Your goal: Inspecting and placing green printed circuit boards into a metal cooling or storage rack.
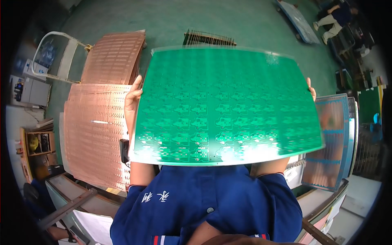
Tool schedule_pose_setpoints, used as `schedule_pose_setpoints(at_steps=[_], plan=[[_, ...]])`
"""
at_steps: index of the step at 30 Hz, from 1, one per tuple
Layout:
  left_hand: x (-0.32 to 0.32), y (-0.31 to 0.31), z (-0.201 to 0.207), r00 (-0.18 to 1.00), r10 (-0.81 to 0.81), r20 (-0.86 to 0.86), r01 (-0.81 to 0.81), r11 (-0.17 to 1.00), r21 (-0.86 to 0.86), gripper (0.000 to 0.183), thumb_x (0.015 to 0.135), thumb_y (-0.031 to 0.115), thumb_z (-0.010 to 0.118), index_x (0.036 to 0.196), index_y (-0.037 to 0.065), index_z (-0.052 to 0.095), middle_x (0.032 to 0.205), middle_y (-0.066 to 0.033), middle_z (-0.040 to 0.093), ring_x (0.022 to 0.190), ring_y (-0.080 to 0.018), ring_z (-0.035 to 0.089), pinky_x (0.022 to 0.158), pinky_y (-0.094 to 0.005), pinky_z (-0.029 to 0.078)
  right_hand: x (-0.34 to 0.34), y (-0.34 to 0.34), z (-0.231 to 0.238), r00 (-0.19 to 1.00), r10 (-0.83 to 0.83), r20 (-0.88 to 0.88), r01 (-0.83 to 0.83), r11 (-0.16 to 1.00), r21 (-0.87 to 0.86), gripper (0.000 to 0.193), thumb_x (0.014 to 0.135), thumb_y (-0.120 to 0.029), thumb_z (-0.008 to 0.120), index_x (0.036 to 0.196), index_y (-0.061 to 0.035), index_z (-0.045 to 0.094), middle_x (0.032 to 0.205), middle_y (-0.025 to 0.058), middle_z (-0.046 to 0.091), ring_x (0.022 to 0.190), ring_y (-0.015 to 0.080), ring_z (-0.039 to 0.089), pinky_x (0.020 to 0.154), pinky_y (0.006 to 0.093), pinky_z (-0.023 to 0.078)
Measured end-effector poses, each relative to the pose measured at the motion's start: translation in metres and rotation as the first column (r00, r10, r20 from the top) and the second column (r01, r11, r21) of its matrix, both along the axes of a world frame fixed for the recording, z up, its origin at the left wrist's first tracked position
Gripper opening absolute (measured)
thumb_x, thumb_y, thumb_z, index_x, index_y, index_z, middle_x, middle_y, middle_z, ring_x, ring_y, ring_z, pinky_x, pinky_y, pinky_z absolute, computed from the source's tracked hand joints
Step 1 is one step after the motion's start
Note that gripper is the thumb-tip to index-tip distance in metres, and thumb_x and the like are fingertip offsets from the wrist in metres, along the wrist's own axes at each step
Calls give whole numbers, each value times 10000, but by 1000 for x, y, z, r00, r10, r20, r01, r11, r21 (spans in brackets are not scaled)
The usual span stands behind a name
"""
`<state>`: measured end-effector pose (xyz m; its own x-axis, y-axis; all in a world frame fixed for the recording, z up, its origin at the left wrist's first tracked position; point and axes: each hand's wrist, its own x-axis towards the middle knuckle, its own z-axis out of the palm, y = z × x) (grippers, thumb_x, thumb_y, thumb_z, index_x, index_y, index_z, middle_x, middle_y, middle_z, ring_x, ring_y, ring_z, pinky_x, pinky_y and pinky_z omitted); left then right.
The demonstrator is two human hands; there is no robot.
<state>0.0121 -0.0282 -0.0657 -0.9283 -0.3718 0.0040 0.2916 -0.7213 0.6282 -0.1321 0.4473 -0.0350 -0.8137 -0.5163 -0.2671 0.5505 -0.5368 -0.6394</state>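
Note:
A large green printed circuit board panel [228, 102], covered in repeated circuit outlines, is held up in front of my chest. My left hand [132, 98] grips its left edge, with fingers showing beside the rim. At the opposite edge, the fingertips of my right hand [311, 89] curl round the side; the rest of that hand is hidden behind the panel. Bright glare lies along the panel's near edge. Left of my left hand is a stack of copper-coloured panels [94, 134]. By my left wrist sits a small black object [124, 150].
Another copper-coloured stack [114, 53] stands farther off, beside a trolley handle [67, 61]. Beyond the panel is a slotted rack [210, 38]. A blue-edged framed sheet [326, 143] stands at right. A flat cart [300, 22] and another person [339, 18] are at far right.

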Motion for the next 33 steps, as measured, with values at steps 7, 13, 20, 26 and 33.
schedule_pose_setpoints(at_steps=[7,13,20,26,33], plan=[[14,-3,-23,994,-10,111,24,992,-125,210,891,63,533,1100,47,530,1028,-103,622,946,-168,604,784,-289,545,33,-64,-8,790,-602,-120,559,786,-264,562,858,-401,484,1306,-74,390,1325,131,430,1191,241,438,1022,452,329],[16,-10,-29,991,-35,132,56,985,-163,210,917,89,482,1109,16,522,1082,-116,602,957,-164,596,834,-303,509,40,-67,-12,678,-711,-185,601,681,-417,514,916,-373,411,1334,-80,350,1370,97,386,1254,181,379,1100,416,242],[17,-17,-50,990,-54,131,78,979,-186,221,914,75,480,1125,17,513,1075,-107,595,970,-167,587,844,-293,501,39,-62,-7,731,-671,-120,555,688,-468,427,963,-301,347,1323,-74,381,1361,94,403,1226,189,412,1078,406,282],[13,-1,-25,988,-50,143,70,987,-144,269,931,137,469,1179,33,474,1170,-108,542,1049,-184,546,890,-319,475,36,-74,-2,671,-727,-144,624,659,-421,419,960,-324,360,1306,-92,407,1340,110,424,1182,215,456,1044,409,334],[20,4,-51,943,-176,283,148,982,120,291,946,203,446,1194,53,468,1132,-76,564,1029,-197,551,874,-355,477,16,-90,19,936,-352,-4,349,930,-114,492,925,-438,398,1290,-109,430,1299,132,453,1160,245,469,1008,409,370]])
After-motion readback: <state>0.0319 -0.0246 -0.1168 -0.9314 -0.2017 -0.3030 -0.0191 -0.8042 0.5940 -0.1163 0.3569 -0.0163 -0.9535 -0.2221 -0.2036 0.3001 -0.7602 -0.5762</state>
